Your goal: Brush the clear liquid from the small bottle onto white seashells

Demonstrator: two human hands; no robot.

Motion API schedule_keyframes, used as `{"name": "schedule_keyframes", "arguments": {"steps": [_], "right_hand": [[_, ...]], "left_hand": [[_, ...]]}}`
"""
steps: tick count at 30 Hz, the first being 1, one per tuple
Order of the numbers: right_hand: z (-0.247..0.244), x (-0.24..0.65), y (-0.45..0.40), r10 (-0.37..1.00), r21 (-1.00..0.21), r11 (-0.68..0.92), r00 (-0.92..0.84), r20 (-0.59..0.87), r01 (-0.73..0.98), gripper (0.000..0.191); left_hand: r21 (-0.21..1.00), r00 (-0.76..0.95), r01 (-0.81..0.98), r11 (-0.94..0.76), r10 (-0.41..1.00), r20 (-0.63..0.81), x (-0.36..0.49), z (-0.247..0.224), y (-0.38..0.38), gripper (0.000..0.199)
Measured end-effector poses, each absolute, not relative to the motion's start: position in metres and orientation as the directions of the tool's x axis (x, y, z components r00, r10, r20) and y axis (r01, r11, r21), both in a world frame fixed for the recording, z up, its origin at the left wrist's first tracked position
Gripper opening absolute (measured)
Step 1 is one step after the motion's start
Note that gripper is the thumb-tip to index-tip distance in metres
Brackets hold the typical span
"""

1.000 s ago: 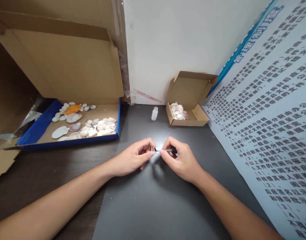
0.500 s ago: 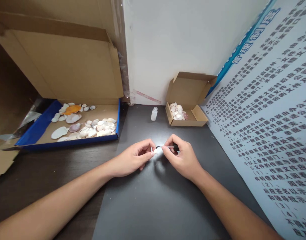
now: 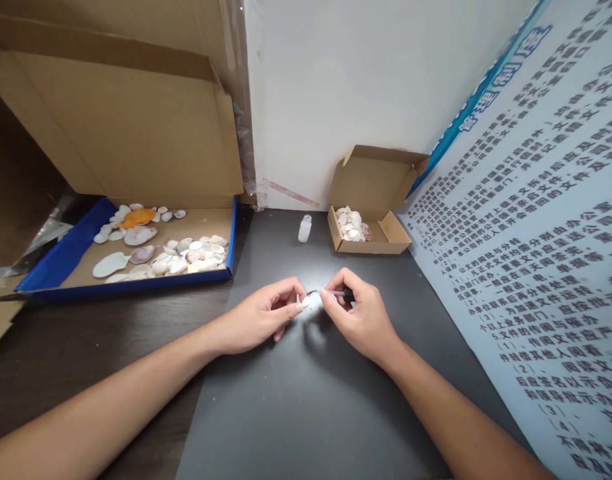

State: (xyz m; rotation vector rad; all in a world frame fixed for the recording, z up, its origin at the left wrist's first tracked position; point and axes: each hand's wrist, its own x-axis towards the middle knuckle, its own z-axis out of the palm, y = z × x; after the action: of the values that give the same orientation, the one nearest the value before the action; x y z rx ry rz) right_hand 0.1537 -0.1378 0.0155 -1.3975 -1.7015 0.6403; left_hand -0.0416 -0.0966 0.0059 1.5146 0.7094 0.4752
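Between the thumb and fingertips of my left hand is a small white shell, held just above the dark mat. My right hand is closed on a thin brush with a black handle, its dark tip pointing left. That tip is close to the shell; whether it touches is too small to tell. Beyond both hands, a small glass bottle with whitish contents stands uncapped on the mat.
At left lies an open blue-edged cardboard box with many shells and an orange piece. A smaller open box of shells sits at back right. A white wall and a printed board border the dark mat.
The whole view has shifted slightly, so things appear a little farther left. Both hands keep their grips, with the brush tip still beside the shell.
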Motion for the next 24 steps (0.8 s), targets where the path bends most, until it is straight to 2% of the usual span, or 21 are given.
{"name": "schedule_keyframes", "arguments": {"steps": [3, 7, 12, 17, 21, 24], "right_hand": [[0.0163, 0.1553, -0.1375, 0.959, -0.805, 0.250, -0.022, 0.283, 0.538, 0.017], [0.0158, 0.1562, -0.1390, 0.960, -0.806, 0.281, -0.171, 0.224, 0.522, 0.015], [0.0159, 0.1552, -0.1401, 0.959, -0.798, 0.261, -0.049, 0.280, 0.543, 0.015], [0.0144, 0.1530, -0.1399, 0.943, -0.780, 0.331, -0.158, 0.293, 0.530, 0.011], [0.0143, 0.1540, -0.1382, 0.957, -0.766, 0.272, -0.081, 0.278, 0.582, 0.015], [0.0159, 0.1533, -0.1398, 0.954, -0.783, 0.294, -0.112, 0.279, 0.547, 0.013]], "left_hand": [[0.991, 0.714, 0.121, 0.066, 0.688, -0.133, -0.0414, 0.0056, -0.0958, 0.020], [0.966, 0.692, -0.035, 0.255, 0.704, -0.161, -0.0416, 0.0050, -0.0940, 0.017], [0.846, 0.696, -0.185, 0.501, 0.674, -0.247, -0.0430, 0.0059, -0.0918, 0.008], [0.817, 0.710, -0.177, 0.548, 0.646, -0.280, -0.0433, 0.0075, -0.0928, 0.006], [0.821, 0.696, -0.179, 0.542, 0.660, -0.284, -0.0429, 0.0079, -0.0933, 0.006], [0.823, 0.701, -0.173, 0.541, 0.655, -0.283, -0.0427, 0.0073, -0.0934, 0.009]]}}
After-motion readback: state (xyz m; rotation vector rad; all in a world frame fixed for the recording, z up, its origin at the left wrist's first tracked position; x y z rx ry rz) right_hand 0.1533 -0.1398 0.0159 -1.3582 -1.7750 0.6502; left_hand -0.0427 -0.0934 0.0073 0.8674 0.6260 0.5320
